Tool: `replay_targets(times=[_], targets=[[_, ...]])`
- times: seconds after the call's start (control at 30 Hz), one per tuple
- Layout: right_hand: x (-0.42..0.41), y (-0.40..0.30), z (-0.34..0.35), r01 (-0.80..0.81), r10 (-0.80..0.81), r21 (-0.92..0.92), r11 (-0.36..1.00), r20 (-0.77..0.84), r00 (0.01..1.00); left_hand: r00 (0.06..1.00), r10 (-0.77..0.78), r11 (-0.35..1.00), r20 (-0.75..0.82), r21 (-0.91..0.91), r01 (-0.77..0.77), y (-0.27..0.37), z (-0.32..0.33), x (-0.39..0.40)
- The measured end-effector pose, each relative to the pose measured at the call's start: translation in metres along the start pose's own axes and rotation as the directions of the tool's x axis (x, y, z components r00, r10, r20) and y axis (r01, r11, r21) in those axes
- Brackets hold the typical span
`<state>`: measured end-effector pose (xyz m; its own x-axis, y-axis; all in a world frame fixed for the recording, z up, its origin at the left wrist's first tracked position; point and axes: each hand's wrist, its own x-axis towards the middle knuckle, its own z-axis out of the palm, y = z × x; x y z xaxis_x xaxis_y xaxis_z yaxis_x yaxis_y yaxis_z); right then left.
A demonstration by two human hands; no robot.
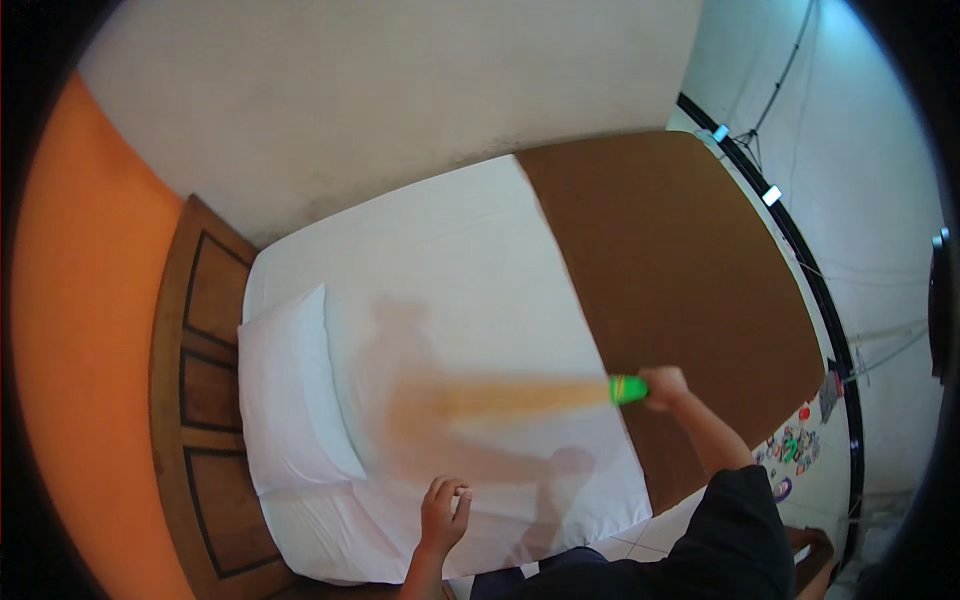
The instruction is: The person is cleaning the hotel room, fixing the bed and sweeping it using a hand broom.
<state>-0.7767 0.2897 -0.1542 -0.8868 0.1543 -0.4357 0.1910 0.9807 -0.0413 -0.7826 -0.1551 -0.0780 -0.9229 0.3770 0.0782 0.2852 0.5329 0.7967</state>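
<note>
My right hand (664, 388) is closed around the green handle end (628, 390) of a stick broom. The broom's tan bristles (517, 400) reach left over the white fitted sheet (450, 240) and are blurred by motion; whether they touch it I cannot tell. Loosely curled and holding nothing, my left hand (445, 514) is over the near side of the bed, with a gap between thumb and fingers. A white pillow (296, 397) lies at the headboard end. Brown cloth (675, 262) covers the foot end of the mattress.
A wooden headboard (214, 390) stands at the left against an orange wall (97, 337). The bed's far side meets a pale, stained wall (390, 82). Several small, colourful items (795, 446) lie on the floor beyond the foot end. White floor tiles (637, 536) show near my legs.
</note>
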Motion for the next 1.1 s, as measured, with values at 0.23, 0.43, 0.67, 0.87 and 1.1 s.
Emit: replay_targets(times=[0.23, 0.43, 0.67, 0.87, 1.1], targets=[[0.077, 0.032, 0.013, -0.436, 0.811, 0.838, 0.328, -0.013, 0.584, 0.996, 0.046, 0.998, 0.07, -0.048, -0.043, 0.01, 0.012, 0.024], [0.023, -0.102, 0.148, -0.262, 0.231, 0.54, 0.8, 0.127, 0.965, 0.988, 0.122, 0.99, 0.098, -0.085, -0.114, 0.02, 0.027, 0.035], [-0.121, -0.154, 0.127, 0.413, -0.469, 0.224, 0.883, 0.368, 0.803, 0.986, 0.125, 0.99, 0.111, -0.074, -0.117, 0.035, 0.019, 0.023], [-0.087, -0.041, 0.073, -0.293, 0.409, 0.465, 0.835, -0.168, 0.897, 0.993, 0.096, 0.995, 0.066, -0.025, -0.095, 0.033, -0.001, -0.009], [-0.02, -0.003, 0.167, -0.372, 0.792, 0.927, 0.047, 0.193, 0.579, 0.999, 0.033, 0.998, 0.016, -0.063, -0.031, 0.033, -0.011, -0.054]])
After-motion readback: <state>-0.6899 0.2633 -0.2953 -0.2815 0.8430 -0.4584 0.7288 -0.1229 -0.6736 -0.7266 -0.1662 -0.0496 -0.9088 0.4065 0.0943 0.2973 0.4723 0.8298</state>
